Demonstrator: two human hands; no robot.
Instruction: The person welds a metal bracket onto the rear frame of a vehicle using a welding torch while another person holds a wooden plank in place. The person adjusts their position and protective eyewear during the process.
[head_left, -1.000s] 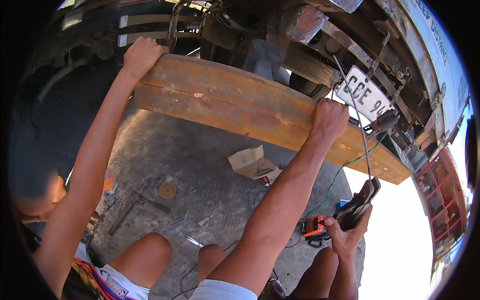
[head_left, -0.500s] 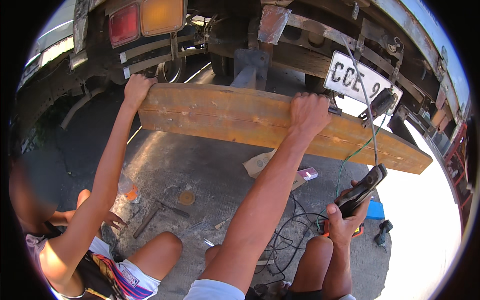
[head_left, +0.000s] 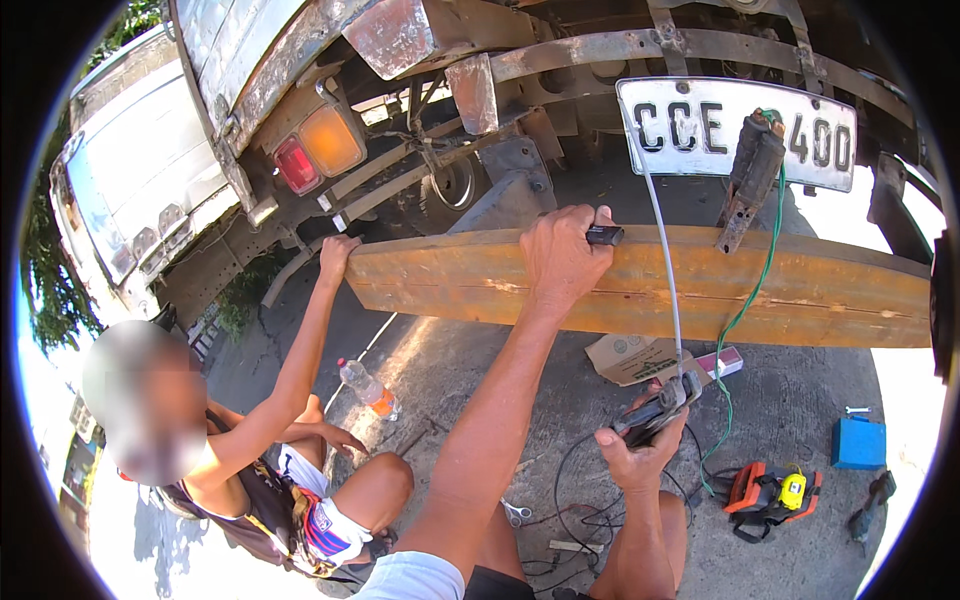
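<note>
My left hand point(head_left: 565, 255) is closed over the top edge of a long rusty steel beam point(head_left: 450, 275). A small black-ended thing point(head_left: 604, 235) sticks out beside its thumb; its kind is unclear. Lower and to the right, my right hand point(head_left: 645, 445) grips a dark welding electrode holder point(head_left: 662, 405). From its jaws a thin grey welding rod point(head_left: 662, 245) rises in front of the beam, its upper end overlapping the plate's left edge in view. A rusty clamp-like piece point(head_left: 752, 175) with a green wire point(head_left: 765, 285) stands at the beam's top edge.
A co-worker crouches at left, one hand point(head_left: 340, 255) on the beam's left end. Behind are a truck's tail light point(head_left: 335, 140) and number plate point(head_left: 710, 135). On the ground lie a bottle point(head_left: 368, 388), cardboard point(head_left: 640, 360), black cables point(head_left: 560, 490), an orange-black case point(head_left: 765, 500) and a blue box point(head_left: 858, 443).
The view has swung, bringing more of the truck's left side and the co-worker into sight. The welding rod has shifted from mid-plate to the plate's left edge. Both hands keep their holds.
</note>
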